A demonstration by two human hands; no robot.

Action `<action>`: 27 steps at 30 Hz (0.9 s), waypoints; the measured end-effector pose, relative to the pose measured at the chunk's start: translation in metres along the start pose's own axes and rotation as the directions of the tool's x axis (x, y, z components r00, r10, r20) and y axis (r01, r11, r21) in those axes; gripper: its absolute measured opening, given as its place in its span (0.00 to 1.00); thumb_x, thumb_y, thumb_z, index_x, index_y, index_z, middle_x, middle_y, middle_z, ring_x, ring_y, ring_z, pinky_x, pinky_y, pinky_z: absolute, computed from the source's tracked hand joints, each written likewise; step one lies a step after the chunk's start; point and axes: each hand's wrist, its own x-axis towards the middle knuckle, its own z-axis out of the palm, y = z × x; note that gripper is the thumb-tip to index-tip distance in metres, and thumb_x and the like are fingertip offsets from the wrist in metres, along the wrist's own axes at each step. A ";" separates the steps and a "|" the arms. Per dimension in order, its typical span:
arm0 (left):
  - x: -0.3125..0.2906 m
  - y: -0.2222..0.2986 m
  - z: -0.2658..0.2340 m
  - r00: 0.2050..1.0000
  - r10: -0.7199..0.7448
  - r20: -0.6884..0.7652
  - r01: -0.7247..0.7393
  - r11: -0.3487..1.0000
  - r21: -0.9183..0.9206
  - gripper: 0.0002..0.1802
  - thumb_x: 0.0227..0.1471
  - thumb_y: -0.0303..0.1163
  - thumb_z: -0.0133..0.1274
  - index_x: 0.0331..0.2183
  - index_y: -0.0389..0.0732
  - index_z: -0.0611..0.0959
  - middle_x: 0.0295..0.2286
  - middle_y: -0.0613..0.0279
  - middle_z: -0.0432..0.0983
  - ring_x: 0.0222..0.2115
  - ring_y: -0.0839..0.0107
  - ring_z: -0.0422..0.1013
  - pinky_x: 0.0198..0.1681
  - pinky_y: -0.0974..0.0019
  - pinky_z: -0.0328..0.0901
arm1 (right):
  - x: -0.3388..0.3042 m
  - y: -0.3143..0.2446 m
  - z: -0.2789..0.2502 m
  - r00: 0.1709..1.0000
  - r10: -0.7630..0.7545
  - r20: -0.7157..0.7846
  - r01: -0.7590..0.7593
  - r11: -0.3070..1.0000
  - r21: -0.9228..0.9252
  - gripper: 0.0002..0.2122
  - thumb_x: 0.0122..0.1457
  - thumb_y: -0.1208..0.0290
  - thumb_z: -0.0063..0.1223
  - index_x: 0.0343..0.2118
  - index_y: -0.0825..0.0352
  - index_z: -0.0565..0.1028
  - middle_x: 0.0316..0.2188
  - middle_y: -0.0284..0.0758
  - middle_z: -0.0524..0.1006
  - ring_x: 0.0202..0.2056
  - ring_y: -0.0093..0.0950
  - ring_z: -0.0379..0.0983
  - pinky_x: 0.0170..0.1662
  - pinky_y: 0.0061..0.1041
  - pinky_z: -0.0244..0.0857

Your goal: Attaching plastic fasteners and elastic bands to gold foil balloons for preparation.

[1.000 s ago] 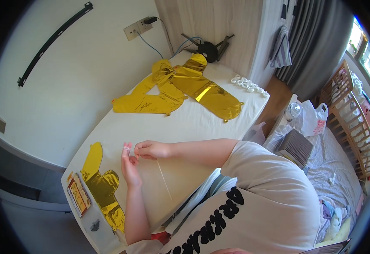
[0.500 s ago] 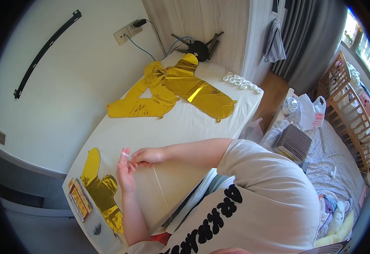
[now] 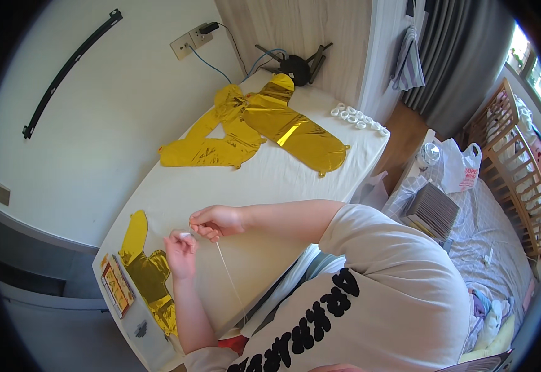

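Small white item [image 3: 185, 235] pinched between both hands: too small to identify. Thin string's [image 3: 230, 282] lower end hidden by torso.

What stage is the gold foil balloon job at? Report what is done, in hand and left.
Done: nothing looks finished; the gold foil balloons at the far end of the white table lie flat and uninflated. In hand: the left hand and right hand pinch a thin white string that runs down toward the body. Left: the flat gold foil balloon beside the left hand has no string on it that I can see.
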 end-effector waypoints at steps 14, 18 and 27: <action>0.013 0.016 0.035 0.962 0.240 0.132 -0.149 0.057 0.987 0.31 0.58 0.59 0.35 0.39 0.40 0.75 0.28 0.65 0.74 0.20 0.71 0.59 0.33 0.66 0.58 | -0.010 -0.004 -0.007 0.997 -0.062 0.052 0.066 0.996 -0.064 0.09 0.64 0.66 0.40 0.27 0.62 0.67 0.16 0.25 0.62 0.17 0.18 0.56 0.21 0.18 0.53; 0.009 0.013 0.036 0.981 0.079 0.178 -0.091 0.994 0.061 0.22 0.57 0.47 0.39 0.40 0.38 0.75 0.28 0.63 0.74 0.23 0.71 0.61 0.33 0.68 0.59 | -0.006 0.000 -0.011 0.998 0.033 0.055 -0.024 0.987 -0.159 0.09 0.63 0.66 0.39 0.27 0.62 0.67 0.15 0.25 0.61 0.17 0.18 0.54 0.22 0.19 0.53; 0.014 0.011 0.082 0.922 0.352 -0.164 -0.161 0.731 0.663 0.23 0.62 0.46 0.31 0.36 0.39 0.75 0.25 0.65 0.68 0.20 0.76 0.55 0.29 0.73 0.55 | -0.009 0.001 -0.014 0.996 0.048 0.072 -0.038 0.990 -0.136 0.09 0.63 0.66 0.40 0.25 0.61 0.65 0.16 0.24 0.60 0.18 0.17 0.53 0.23 0.18 0.51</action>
